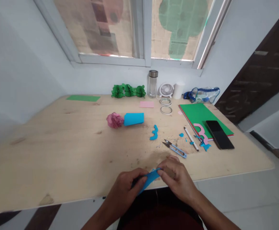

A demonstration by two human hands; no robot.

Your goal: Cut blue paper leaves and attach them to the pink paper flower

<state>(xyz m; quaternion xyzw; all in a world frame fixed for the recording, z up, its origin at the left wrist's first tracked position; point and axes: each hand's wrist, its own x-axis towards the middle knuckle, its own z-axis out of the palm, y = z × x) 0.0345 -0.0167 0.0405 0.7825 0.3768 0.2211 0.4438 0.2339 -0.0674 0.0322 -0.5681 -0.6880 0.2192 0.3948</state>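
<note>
A strip of blue paper [149,180] is stretched between my two hands at the table's front edge. My left hand [129,183] pinches its lower left part between thumb and fingers. The upper right end is gripped by the thumb and fingers of my right hand [175,172]. Just beyond my hands lie blue-handled thread snips [175,149], blades pointing left. A wavy blue paper cutout [154,133] rests further back. To its left, a crumpled pink paper flower [114,120] lies against a folded blue paper piece [134,118].
A white pen [191,139], blue scraps [205,147], a pink cutout [199,129], a phone [219,134] and green sheets [205,118] occupy the right. Along the wall stand a glass bottle [152,84], a small fan [166,90], green paper decorations [128,91] and a clear pouch [205,95].
</note>
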